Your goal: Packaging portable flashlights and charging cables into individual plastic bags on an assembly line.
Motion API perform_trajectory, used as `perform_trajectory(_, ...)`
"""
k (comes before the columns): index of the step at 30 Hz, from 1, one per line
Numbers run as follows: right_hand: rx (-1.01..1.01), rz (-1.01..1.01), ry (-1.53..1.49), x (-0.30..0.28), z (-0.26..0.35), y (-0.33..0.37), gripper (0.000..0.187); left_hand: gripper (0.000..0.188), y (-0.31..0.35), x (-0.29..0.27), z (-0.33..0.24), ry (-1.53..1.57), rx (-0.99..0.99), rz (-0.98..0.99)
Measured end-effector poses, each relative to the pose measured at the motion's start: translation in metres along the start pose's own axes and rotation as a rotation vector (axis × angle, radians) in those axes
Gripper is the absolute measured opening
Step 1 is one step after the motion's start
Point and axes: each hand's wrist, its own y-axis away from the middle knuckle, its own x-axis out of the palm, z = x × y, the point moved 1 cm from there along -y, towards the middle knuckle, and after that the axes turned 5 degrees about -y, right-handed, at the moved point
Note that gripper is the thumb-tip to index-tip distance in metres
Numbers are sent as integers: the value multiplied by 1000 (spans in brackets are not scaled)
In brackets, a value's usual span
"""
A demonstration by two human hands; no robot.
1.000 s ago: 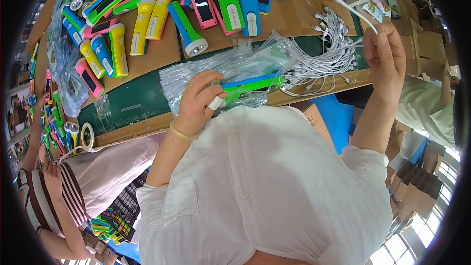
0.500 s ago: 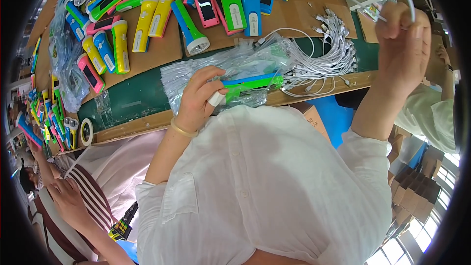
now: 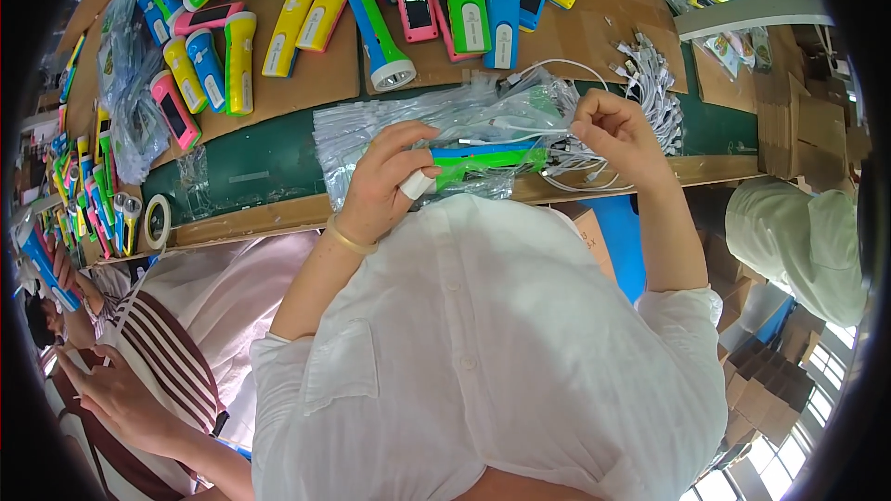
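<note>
My left hand (image 3: 385, 172) is closed on the near end of a clear plastic bag (image 3: 478, 187), with a blue and green flashlight (image 3: 492, 160) lying inside it. A white band shows at that hand's thumb. My right hand (image 3: 620, 137) pinches a white cable (image 3: 534, 133), whose thin end reaches left above the flashlight. Beneath and behind the bag lies a stack of clear plastic bags (image 3: 357, 130). Just beyond my right hand spreads a bundle of white cables (image 3: 657, 97) with plugs at their ends.
Several coloured flashlights (image 3: 378, 42) lie on cardboard (image 3: 325, 79) at the far side of the green table (image 3: 246, 167). A tape roll (image 3: 158, 222) hangs by the left table edge. A co-worker's hand (image 3: 116, 394) is at lower left; another person's sleeve (image 3: 794, 241) is at right.
My right hand has come down and left from high on the right, bringing the white cable to the bag. My left hand stays at the bag.
</note>
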Motion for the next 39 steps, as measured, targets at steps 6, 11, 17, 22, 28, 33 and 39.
perform_trajectory(6,31,117,465,17,28,-13,20,21,9,-13,-13,19,-434,-86)
perform_trajectory(11,-241,309,661,55,17,-46,17,26,9,-14,-19,175,-729,-129)
perform_trajectory(17,-434,380,697,89,5,-69,18,36,17,-12,-21,175,-637,-250)
perform_trajectory(22,-204,413,540,116,16,-71,21,36,6,-10,-41,63,-478,-251)
perform_trajectory(28,-471,342,661,108,-1,-62,20,33,13,-13,-38,51,-405,-213)
perform_trajectory(33,-466,254,848,39,-10,-35,16,32,25,-26,-30,366,-612,-293)
perform_trajectory(39,-719,166,915,40,-18,-24,22,39,-10,-24,-14,280,-803,200)
